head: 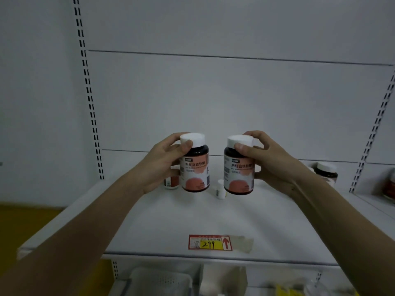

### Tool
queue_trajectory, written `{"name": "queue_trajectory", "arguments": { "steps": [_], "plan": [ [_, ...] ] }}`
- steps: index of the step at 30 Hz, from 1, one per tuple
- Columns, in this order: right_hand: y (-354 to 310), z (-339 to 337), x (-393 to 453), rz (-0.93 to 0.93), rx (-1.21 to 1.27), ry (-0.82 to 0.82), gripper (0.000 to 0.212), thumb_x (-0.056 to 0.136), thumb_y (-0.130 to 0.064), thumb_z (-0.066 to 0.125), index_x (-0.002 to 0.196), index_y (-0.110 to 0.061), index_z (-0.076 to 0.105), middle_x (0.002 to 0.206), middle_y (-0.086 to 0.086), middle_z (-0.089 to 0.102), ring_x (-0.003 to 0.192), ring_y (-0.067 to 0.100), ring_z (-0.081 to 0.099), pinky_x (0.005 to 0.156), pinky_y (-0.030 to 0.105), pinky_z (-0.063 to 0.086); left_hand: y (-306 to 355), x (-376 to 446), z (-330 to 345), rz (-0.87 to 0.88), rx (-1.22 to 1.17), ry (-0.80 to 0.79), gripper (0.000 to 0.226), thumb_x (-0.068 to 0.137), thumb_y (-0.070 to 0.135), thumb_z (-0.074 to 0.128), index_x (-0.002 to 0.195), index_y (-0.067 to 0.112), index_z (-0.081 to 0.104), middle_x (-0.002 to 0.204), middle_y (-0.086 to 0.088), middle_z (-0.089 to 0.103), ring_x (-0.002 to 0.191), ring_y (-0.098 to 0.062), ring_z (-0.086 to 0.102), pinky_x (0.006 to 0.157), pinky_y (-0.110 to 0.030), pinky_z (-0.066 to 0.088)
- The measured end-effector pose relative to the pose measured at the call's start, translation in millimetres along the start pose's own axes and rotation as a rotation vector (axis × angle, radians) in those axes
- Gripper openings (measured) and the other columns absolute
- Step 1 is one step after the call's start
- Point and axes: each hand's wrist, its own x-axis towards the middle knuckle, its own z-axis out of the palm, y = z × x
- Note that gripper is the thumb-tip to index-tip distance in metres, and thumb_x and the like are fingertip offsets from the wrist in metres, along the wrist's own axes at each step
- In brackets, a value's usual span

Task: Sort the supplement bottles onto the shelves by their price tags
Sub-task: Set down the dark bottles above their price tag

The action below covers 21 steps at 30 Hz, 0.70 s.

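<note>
L hand (165, 161) grips one dark bottle (195, 167), R hand (265, 159) grips its twin (239, 169). Both upright above shelf (171, 221) w/ 299 tag (210, 242).

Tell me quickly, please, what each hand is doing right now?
Left hand: closed on the left bottle.
Right hand: closed on the right bottle.

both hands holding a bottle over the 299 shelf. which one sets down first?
Right, probably, by a small margin. The right hand holds its bottle slightly lower over bare shelf. The left hand has a small red-labelled bottle right behind its bottle, so less room there.
</note>
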Motion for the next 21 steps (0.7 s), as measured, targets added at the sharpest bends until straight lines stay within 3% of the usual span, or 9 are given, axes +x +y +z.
{"name": "queue_trajectory", "arguments": {
  "steps": [6, 12, 21],
  "plan": [
    [44, 17, -3, 0.037, -0.063, 0.034, 0.037, 0.085, -0.028, 0.073, 0.118, -0.028, 0.057, 0.106, -0.001, 0.07, 0.097, 0.014, 0.065, 0.069, 0.032, 0.05, -43, -16, -2, -0.069, 0.029, 0.011, 0.041, 0.084, 0.04, 0.059, 0.124, 0.032, 0.058, 0.113, 0.012, 0.071, 0.106, -0.011, 0.068, 0.082, -0.034, 0.056],
    [80, 32, -5, 0.072, -0.044, 0.013, 0.037, 0.086, -0.028, 0.072, 0.118, -0.03, 0.054, 0.113, 0.001, 0.065, 0.099, 0.015, 0.065, 0.072, 0.03, 0.055, -77, -24, 1, -0.177, 0.005, 0.01, 0.052, 0.08, 0.038, 0.065, 0.13, 0.029, 0.056, 0.124, 0.008, 0.066, 0.119, -0.016, 0.06, 0.095, -0.046, 0.051],
    [101, 22, -17, 0.071, -0.073, -0.069, 0.049, 0.085, -0.028, 0.07, 0.128, -0.036, 0.048, 0.119, -0.01, 0.061, 0.102, 0.009, 0.065, 0.071, 0.021, 0.057, -92, -32, 0, -0.177, 0.035, -0.037, 0.045, 0.076, 0.035, 0.068, 0.117, 0.046, 0.054, 0.121, 0.02, 0.063, 0.116, -0.007, 0.059, 0.095, -0.039, 0.052]
  ]
}}
